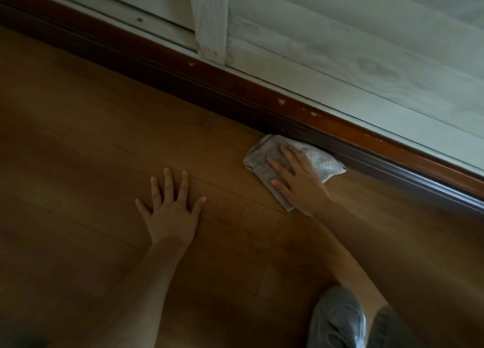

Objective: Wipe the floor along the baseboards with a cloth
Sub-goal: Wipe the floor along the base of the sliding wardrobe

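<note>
The fingers of the right hand lie straight and spread, pressing flat on the cloth rather than curling round it. The cloth is a crumpled grey-white rag, right of the frame's centre, lying on the floor with its upper edge touching the foot of the baseboard. Part of the cloth sticks out beyond the hand toward the upper left and the right; a corner shows below the heel of the hand.

The left hand rests flat on the bare floor near the middle of the frame, fingers straight and splayed, holding nothing, apart from the cloth.

The baseboard is dark reddish-brown wood with small pale chips along its top edge, and runs diagonally from the upper left to the right edge. Above it, in the upper right, stand pale whitewashed wood panels with a vertical slat.

The floor is warm brown planking. At the bottom right, a grey shoe sits beside the right forearm.
</note>
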